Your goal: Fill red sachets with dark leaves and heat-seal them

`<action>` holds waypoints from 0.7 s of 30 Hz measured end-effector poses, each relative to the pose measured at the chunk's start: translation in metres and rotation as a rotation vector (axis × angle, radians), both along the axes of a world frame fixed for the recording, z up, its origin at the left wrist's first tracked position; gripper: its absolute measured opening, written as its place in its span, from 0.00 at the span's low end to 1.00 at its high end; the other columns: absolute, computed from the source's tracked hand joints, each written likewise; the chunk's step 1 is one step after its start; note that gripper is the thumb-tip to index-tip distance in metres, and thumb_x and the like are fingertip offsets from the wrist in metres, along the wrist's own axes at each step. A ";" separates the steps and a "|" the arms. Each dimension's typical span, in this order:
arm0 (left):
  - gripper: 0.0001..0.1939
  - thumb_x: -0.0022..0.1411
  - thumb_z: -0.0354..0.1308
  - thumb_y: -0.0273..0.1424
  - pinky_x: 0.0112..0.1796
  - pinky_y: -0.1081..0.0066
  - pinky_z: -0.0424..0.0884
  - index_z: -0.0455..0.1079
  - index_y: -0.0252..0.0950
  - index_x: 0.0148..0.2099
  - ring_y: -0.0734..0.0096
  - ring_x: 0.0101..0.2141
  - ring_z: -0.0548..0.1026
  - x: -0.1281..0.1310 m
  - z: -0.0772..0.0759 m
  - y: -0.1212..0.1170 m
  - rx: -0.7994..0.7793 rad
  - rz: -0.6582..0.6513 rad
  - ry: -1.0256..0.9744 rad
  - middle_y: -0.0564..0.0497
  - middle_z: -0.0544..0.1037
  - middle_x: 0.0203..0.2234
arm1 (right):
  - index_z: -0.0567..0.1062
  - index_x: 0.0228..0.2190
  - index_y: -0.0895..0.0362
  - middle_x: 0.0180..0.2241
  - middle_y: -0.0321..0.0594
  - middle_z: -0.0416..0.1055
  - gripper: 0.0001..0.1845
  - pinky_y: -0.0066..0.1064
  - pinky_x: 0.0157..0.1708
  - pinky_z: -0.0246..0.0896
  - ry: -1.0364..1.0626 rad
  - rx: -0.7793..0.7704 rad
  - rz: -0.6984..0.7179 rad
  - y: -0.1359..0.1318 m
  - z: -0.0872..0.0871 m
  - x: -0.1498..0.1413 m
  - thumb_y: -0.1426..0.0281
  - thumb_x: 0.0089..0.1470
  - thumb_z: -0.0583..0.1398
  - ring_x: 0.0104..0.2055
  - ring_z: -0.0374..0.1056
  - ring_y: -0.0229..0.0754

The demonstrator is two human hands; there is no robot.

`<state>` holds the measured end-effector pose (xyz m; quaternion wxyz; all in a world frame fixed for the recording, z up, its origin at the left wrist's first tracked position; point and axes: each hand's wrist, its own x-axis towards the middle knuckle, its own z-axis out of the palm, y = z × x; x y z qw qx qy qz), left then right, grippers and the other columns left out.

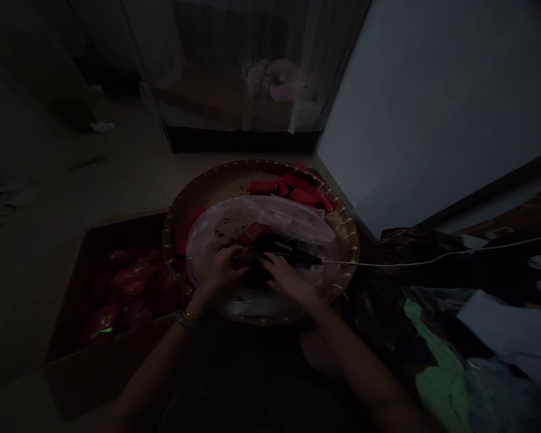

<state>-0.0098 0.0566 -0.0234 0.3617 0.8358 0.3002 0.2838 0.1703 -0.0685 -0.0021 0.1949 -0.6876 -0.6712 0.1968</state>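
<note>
In the dim light, my left hand (223, 270) is over the middle of a round woven tray (350, 255), fingers curled at a small red packet (241, 257); its far end is lost in shadow. Facing it, my right hand (288, 279) bends its fingers over something dark that I cannot make out. Close above the right fingers lies a black hand-held tool (300, 251) with a white cord (388, 264) leading off to the right. Beneath both hands spreads a clear plastic bag (207, 225), with dark bits and another red packet (256, 230) on it.
Several red packets (304, 192) lie along the tray's far right rim. At the left stands a cardboard box (103, 376) holding shiny red packets (135, 276). Clothes (446, 373) are heaped on the right, beside a white wall panel (424, 108). A sheer curtain (247, 114) hangs behind.
</note>
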 end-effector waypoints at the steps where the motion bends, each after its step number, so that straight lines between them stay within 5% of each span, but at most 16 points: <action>1: 0.24 0.48 0.66 0.35 0.37 0.67 0.72 0.71 0.36 0.49 0.63 0.37 0.76 0.000 0.000 0.000 -0.007 0.000 -0.008 0.45 0.78 0.40 | 0.64 0.57 0.52 0.61 0.51 0.56 0.39 0.46 0.51 0.63 -0.123 -0.048 0.042 0.001 -0.001 -0.006 0.83 0.44 0.62 0.56 0.61 0.52; 3: 0.24 0.48 0.66 0.36 0.38 0.67 0.73 0.71 0.36 0.49 0.64 0.37 0.76 0.000 0.001 -0.001 -0.016 0.008 -0.010 0.46 0.78 0.40 | 0.66 0.56 0.49 0.63 0.51 0.53 0.34 0.46 0.45 0.66 -0.303 -0.108 0.093 0.005 0.000 -0.018 0.82 0.49 0.59 0.53 0.61 0.53; 7: 0.25 0.47 0.67 0.35 0.39 0.67 0.72 0.70 0.37 0.48 0.64 0.38 0.76 -0.001 0.001 0.000 -0.012 0.030 0.008 0.47 0.78 0.40 | 0.75 0.45 0.54 0.53 0.53 0.64 0.17 0.43 0.39 0.67 -0.462 -0.147 0.180 0.018 0.006 -0.032 0.77 0.56 0.54 0.50 0.61 0.55; 11: 0.26 0.47 0.67 0.34 0.39 0.65 0.73 0.70 0.35 0.50 0.63 0.38 0.76 -0.002 0.001 0.001 -0.038 0.028 -0.008 0.45 0.78 0.40 | 0.75 0.43 0.57 0.47 0.53 0.67 0.16 0.37 0.36 0.66 -0.442 -0.153 0.198 0.022 0.008 -0.030 0.78 0.56 0.54 0.48 0.61 0.52; 16: 0.25 0.47 0.67 0.34 0.41 0.64 0.72 0.70 0.35 0.49 0.61 0.40 0.76 -0.002 -0.001 0.001 -0.040 0.022 -0.031 0.44 0.78 0.41 | 0.73 0.44 0.61 0.44 0.48 0.70 0.19 0.34 0.42 0.63 -0.216 -0.107 0.087 0.019 0.004 -0.010 0.78 0.48 0.60 0.44 0.66 0.46; 21: 0.25 0.48 0.67 0.34 0.39 0.65 0.73 0.70 0.35 0.49 0.63 0.38 0.76 -0.001 -0.001 0.000 -0.058 0.010 -0.044 0.45 0.77 0.41 | 0.74 0.38 0.59 0.37 0.41 0.74 0.15 0.35 0.42 0.63 0.257 0.040 -0.094 0.014 -0.001 0.012 0.78 0.44 0.60 0.40 0.69 0.43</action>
